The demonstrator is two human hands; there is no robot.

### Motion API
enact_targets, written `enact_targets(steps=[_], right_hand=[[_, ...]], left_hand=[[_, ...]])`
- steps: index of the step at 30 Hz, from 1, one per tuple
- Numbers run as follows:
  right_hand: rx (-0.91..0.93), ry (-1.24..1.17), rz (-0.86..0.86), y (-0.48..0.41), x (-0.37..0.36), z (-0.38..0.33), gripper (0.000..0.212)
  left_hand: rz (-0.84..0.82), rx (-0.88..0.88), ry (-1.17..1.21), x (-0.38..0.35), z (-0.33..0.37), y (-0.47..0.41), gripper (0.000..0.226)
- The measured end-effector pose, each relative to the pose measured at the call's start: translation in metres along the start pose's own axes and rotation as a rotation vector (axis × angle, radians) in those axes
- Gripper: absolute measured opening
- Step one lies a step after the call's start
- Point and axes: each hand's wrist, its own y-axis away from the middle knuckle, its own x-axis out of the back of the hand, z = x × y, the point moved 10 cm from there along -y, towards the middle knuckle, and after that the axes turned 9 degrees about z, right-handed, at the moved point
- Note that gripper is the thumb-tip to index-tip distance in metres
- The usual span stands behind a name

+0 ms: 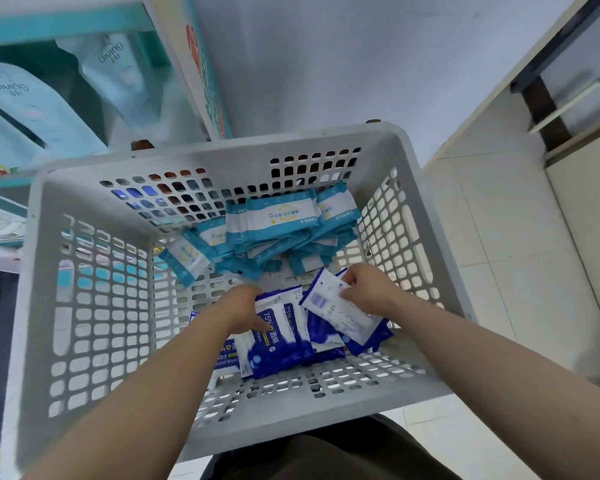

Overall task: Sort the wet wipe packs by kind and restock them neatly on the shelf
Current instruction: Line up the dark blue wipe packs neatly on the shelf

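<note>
A white perforated basket (pixel 84 209) holds two kinds of wet wipe packs. Several light-blue and white packs (pixel 278 220) lie heaped at its far side. Several dark-blue 75% alcohol wipe packs (pixel 281 348) sit at the near side. My left hand (pixel 243 310) grips the top edge of a bunch of dark-blue packs standing on end. My right hand (pixel 368 289) pinches one pack (pixel 340 310) turned with its white printed back upward, just right of the bunch.
Teal shelving (pixel 66 26) with large pale-blue packages (pixel 18 98) stands at the upper left. Further shelf levels with small goods run down the left edge. A cream cabinet (pixel 575 220) stands to the right, over a white tiled floor (pixel 482 441).
</note>
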Motion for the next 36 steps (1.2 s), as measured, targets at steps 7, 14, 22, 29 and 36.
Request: enact_targets(steps=[7, 14, 22, 29, 36], right_hand=[[0.078, -0.138, -0.036, 0.011, 0.011, -0.031, 0.01], [0.319, -0.137, 0.003, 0.04, 0.041, -0.125, 0.007], [0.722, -0.199, 0.099, 0.139, 0.06, -0.294, 0.013], [1.031, -0.211, 0.115, 0.273, -0.012, -0.461, 0.007], [1.252, -0.257, -0.015, 0.407, -0.149, -0.607, 0.007]], left_hand=[[0.004, 0.03, 0.075, 0.029, -0.002, 0.029, 0.053], [0.279, 0.063, 0.452, 0.109, -0.031, 0.115, 0.035], [0.791, 0.07, 0.802, 0.177, -0.122, 0.253, 0.022], [1.122, 0.14, 1.069, 0.175, -0.265, 0.412, 0.025], [1.416, 0.31, 1.309, 0.129, -0.418, 0.573, 0.023]])
